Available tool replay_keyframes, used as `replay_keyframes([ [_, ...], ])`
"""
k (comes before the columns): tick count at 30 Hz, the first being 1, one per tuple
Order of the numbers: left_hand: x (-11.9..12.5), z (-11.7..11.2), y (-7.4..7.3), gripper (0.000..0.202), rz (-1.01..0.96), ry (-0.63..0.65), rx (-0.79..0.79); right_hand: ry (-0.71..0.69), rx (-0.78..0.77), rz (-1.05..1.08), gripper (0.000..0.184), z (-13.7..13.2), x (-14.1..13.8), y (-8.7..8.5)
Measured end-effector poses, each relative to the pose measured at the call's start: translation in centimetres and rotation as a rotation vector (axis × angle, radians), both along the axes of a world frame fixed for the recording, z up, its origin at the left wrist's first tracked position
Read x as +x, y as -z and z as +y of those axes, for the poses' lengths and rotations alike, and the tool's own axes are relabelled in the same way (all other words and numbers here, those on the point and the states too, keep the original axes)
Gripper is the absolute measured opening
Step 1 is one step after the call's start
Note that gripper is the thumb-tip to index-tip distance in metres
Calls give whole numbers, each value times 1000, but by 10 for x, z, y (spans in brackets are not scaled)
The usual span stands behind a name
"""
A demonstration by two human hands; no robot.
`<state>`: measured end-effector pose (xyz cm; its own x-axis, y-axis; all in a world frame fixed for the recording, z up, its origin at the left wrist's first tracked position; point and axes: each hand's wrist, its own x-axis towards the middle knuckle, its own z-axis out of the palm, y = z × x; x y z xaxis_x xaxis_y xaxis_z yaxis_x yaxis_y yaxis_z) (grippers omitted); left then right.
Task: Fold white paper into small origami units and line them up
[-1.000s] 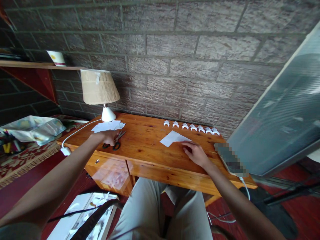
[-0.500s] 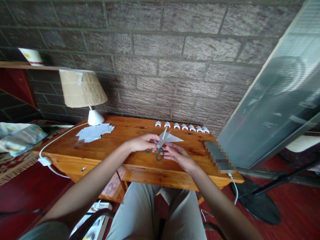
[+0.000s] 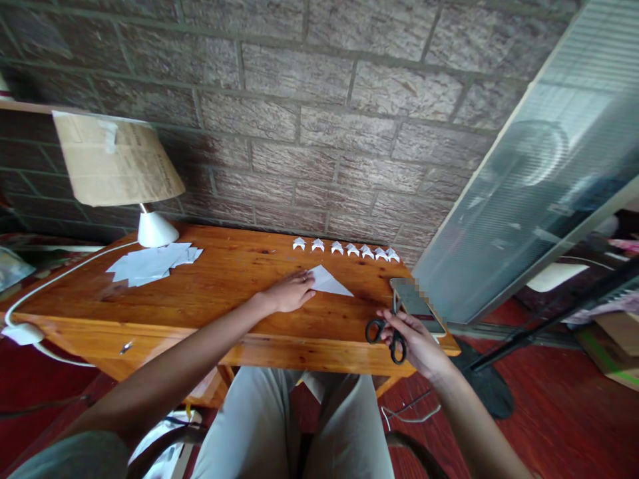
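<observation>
My left hand [image 3: 289,292] has its fingers closed at the left corner of a white paper triangle [image 3: 330,282], which lies on the wooden desk. The fingertips cover that corner. Over the right front of the desk, my right hand [image 3: 414,340] grips a pair of scissors [image 3: 396,305] with black handles. Their loops face me and the blades point away, looking drawn together. Behind the triangle, several small folded white paper pieces [image 3: 352,250] stand in a row along the back of the desk.
A pile of white paper sheets [image 3: 152,263] lies at the left, by a lamp [image 3: 120,163] with a white base. Near the right edge a phone [image 3: 417,307] lies beside my right hand. A brick wall [image 3: 319,126] rises behind the wooden desk [image 3: 239,266].
The scissors, held between both hands over the triangle before, have moved right in my right hand, away from the paper. My left hand has let go of them and is now on the triangle.
</observation>
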<state>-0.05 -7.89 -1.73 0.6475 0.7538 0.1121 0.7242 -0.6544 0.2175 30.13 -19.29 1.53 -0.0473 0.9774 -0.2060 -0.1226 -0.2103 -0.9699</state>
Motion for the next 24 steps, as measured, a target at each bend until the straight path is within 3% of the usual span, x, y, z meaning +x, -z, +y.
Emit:
replay_keyframes([
  [4, -26, -2, -7, 35, -71, 200, 24, -48, 24, -150, 36, -13, 13, -3],
  [7, -31, -6, -16, 28, -110, 250, -32, -137, 30, -173, 34, 5, -4, -12],
  [11, -17, -10, -15, 34, -152, 170, 44, -274, 11, 77, 25, 55, -58, -20],
  [15, -2, -11, -2, 40, -150, 78, 164, -129, -109, 239, 26, 90, -106, -9],
  [20, 2, -16, 7, 42, -116, 18, 147, -17, -74, 266, 19, 91, -123, 7],
  [24, 0, -29, 5, 58, -47, -198, 67, 5, -32, 233, 15, 86, -123, 12],
])
